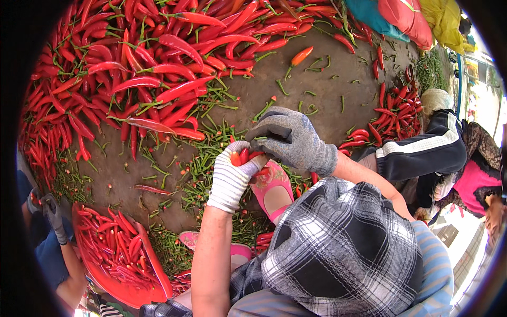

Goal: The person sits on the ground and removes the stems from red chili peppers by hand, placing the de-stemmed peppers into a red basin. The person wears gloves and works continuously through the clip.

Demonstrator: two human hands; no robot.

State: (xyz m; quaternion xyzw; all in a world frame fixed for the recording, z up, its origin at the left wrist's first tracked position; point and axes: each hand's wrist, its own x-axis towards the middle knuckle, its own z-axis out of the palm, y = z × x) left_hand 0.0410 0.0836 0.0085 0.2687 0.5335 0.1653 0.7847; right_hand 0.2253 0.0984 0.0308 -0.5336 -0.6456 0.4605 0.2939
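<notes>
My left hand [229,174], in a white striped glove, is closed around several red chili peppers [244,155], whose ends poke out at the top of the fist. Just above it and to the right, my right hand [295,138] wears a grey glove and bends over the chilies. A short green chili stem [260,138] shows between its thumb and fingers. Below both hands lies a litter of cut green stems [210,158], beside a pink flowered shoe [273,186]. A large heap of red chilies with stems [158,71] spreads across the floor ahead and to the left.
At lower left stands a red plastic basin [115,291] of chilies, beside a co-worker's gloved hands [47,212]. Another person's dark-trousered leg [424,146] is at right, near a smaller chili pile [398,111]. Teal, red and yellow sacks [408,20] lie at upper right.
</notes>
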